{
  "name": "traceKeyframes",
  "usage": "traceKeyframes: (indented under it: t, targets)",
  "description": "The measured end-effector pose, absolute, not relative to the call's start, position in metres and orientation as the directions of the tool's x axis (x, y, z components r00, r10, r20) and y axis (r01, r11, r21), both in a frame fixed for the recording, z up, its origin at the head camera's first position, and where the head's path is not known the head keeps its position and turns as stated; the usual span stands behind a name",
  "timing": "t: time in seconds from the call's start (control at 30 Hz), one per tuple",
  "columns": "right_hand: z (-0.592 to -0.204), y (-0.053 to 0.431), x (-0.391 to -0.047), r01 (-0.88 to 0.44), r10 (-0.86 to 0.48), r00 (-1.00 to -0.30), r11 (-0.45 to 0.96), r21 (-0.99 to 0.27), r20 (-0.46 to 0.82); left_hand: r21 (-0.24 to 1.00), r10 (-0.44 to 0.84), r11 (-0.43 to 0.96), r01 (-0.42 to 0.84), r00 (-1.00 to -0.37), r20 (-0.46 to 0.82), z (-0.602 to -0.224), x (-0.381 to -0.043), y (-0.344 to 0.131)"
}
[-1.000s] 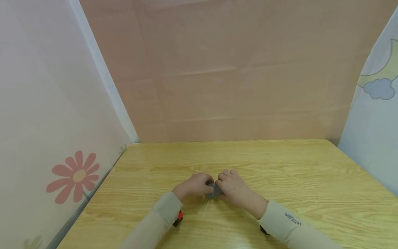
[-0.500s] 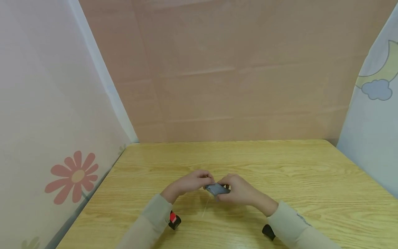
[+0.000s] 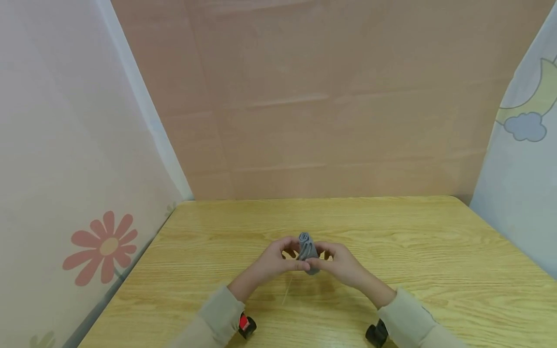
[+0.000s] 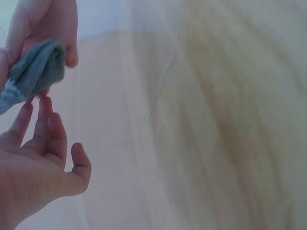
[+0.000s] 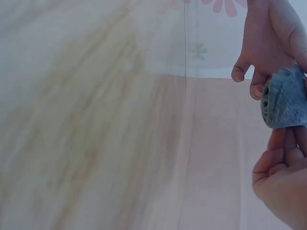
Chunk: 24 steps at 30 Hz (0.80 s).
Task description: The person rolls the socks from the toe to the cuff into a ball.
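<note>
As my beige sleeves (image 3: pixel 211 316) reach in from eight and four o'clock, with the grey cloth roll (image 3: pixel 309 251) as the centre of the dial and twelve straight ahead, a black device with a red patch (image 3: pixel 246 326) shows beneath the left cuff and a plain black device (image 3: pixel 376 334) beneath the right one. A thin pale strand (image 3: pixel 286 290) lies nearer me than the roll, toward seven o'clock.

My left hand (image 3: pixel 271 265) is at eight o'clock and my right hand (image 3: pixel 343 266) at four, and both grasp the roll, thumbs on the side toward me and fingers behind. The thumb tips nearly meet low on it. I hold the cloth above the wooden table (image 3: pixel 374 222), tilted, its coiled end uppermost and leaning toward twelve.

Farther out, at nine o'clock, a red flower (image 3: pixel 109 246) is printed on the pale left wall. At two o'clock a blue cloud (image 3: pixel 525 127) hangs under a yellow moon (image 3: pixel 533 99) on the right wall. Beyond the table's far edge, a creased pinkish-brown backdrop (image 3: pixel 322 121) rises at twelve.
</note>
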State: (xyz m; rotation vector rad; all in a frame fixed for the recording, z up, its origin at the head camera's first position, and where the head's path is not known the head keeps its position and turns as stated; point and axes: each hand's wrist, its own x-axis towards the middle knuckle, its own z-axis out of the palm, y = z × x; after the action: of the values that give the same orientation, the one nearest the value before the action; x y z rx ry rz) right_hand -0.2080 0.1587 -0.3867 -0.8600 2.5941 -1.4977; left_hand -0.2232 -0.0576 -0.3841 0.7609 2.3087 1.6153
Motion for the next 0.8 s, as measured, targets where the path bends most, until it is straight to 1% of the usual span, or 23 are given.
traceKeyframes:
  t: [0.17,0.3,0.43,0.5,0.57,0.8]
  targets:
    - [-0.3908,0.1599,-0.2094,-0.507,-0.479,-0.811,0.292,-0.811,0.335,0.932,0.493,0.233,0.277,-0.86,0.132,-0.3868,-0.22,-0.055]
    - [-0.3918,0.1611,-0.21,-0.511,-0.505,-0.792,0.245,-0.824,0.341,0.943,0.494,0.2,0.267,-0.858,0.139,-0.389,-0.2194,-0.0549]
    - [-0.3917,0.1609,-0.2103,-0.502,-0.519,-0.785,0.212,-0.838,0.338,0.969,0.511,0.129,0.211,-0.852,0.117,-0.3916,-0.2186,-0.0553]
    - [-0.3911,0.1605,-0.2097,-0.48,-0.51,-0.794,0.196,-0.855,0.329,0.979,0.522,0.09,0.182,-0.846,0.11,-0.3914,-0.2173,-0.0555]
    - [-0.3902,0.1602,-0.2085,-0.448,-0.49,-0.814,0.189,-0.874,0.311,0.98,0.519,0.082,0.181,-0.847,0.113,-0.3909,-0.216,-0.0558]
    - [-0.382,0.1617,-0.2041,-0.371,-0.453,-0.855,0.198,-0.907,0.251,0.945,0.447,0.173,0.278,-0.877,0.176,-0.3913,-0.2159,-0.0555]
